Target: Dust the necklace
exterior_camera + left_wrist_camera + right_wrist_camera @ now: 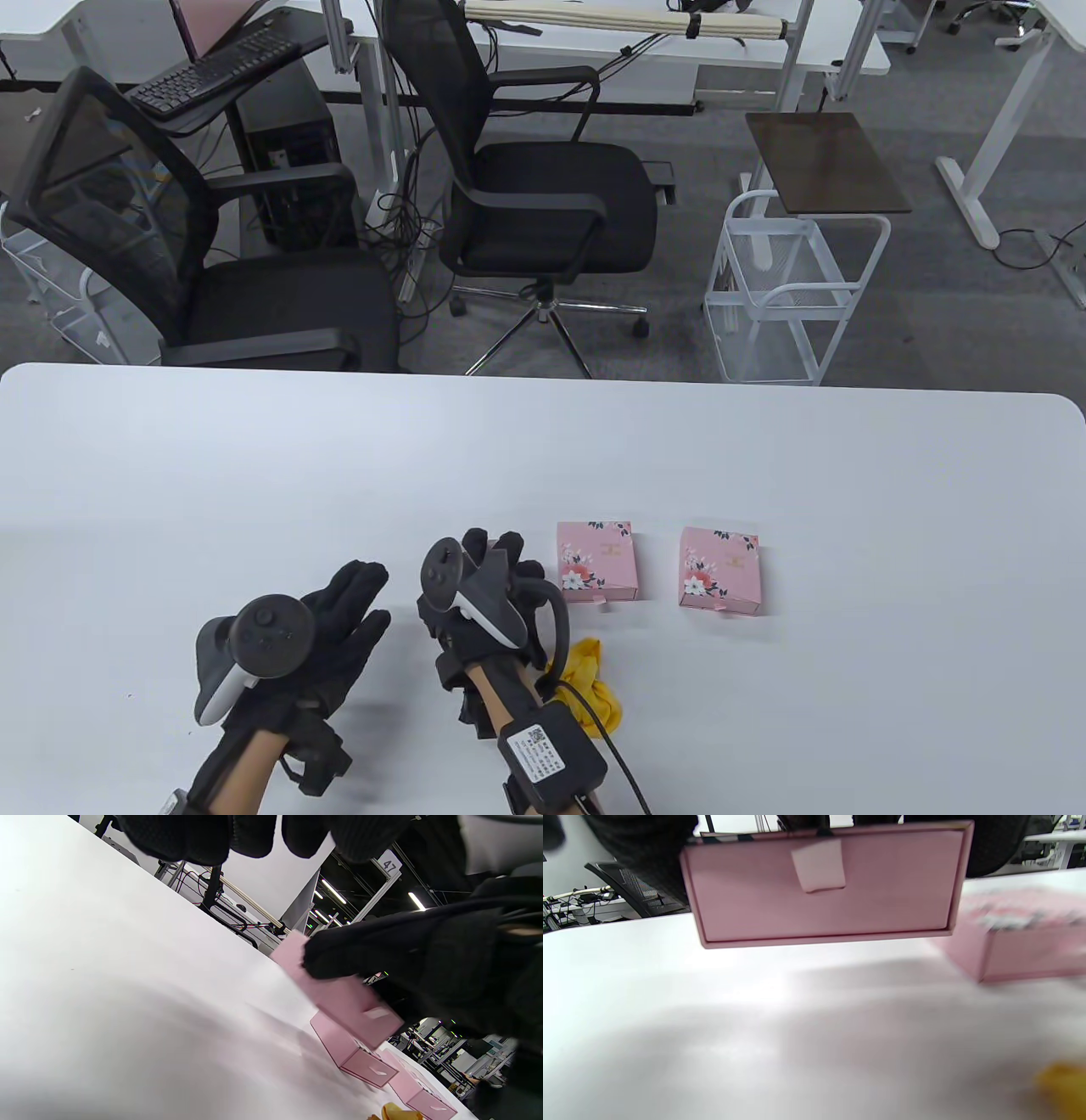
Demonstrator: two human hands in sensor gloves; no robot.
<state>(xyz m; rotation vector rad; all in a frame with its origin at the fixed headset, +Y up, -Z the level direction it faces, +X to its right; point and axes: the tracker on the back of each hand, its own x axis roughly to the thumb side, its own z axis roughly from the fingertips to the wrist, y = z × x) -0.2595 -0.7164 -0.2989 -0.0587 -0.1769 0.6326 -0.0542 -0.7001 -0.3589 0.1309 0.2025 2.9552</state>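
Note:
My right hand (496,556) grips a pink drawer-style box (823,887) and holds it just above the white table (543,458). The box (339,993) hangs tilted in the left wrist view, with a pull tab on its front. From the table view the hand hides it. My left hand (361,603) hovers beside it to the left, fingers straight and holding nothing. Two more pink flowered boxes (597,560) (719,569) lie shut on the table to the right. A crumpled yellow cloth (590,679) lies by my right wrist. No necklace shows.
Two black office chairs (526,195) stand beyond the table's far edge, with a white wire cart (789,289) to their right. The two boxes on the table also show low in the left wrist view (356,1056) (420,1094).

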